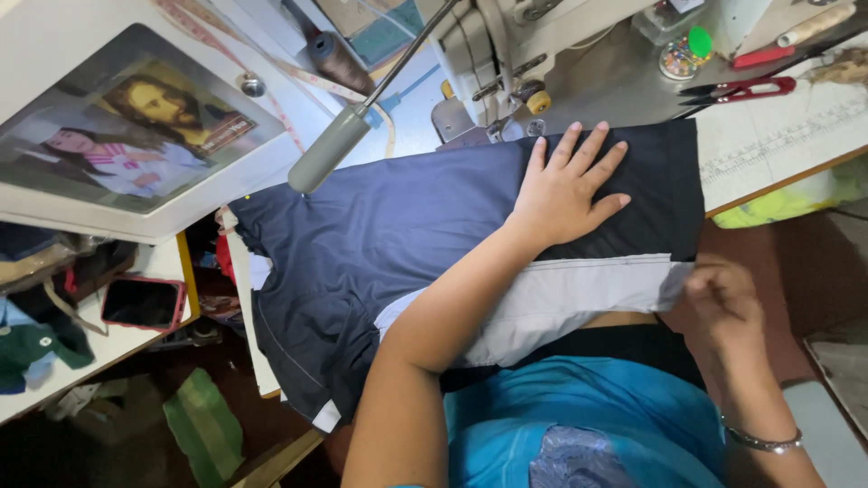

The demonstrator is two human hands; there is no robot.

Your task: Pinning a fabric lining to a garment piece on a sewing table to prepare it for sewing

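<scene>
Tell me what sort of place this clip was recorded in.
Most likely a small tailoring or sewing workshop. A sewing machine stands on the table, red thread snips and a measuring tape lie nearby, and the left hand presses a navy garment flat while the right hand pinches its edge.

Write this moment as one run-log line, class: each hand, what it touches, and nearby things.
left hand: flat on navy garment | right hand: pinching its grey panel edge | near: sewing machine, red scissors
</scene>
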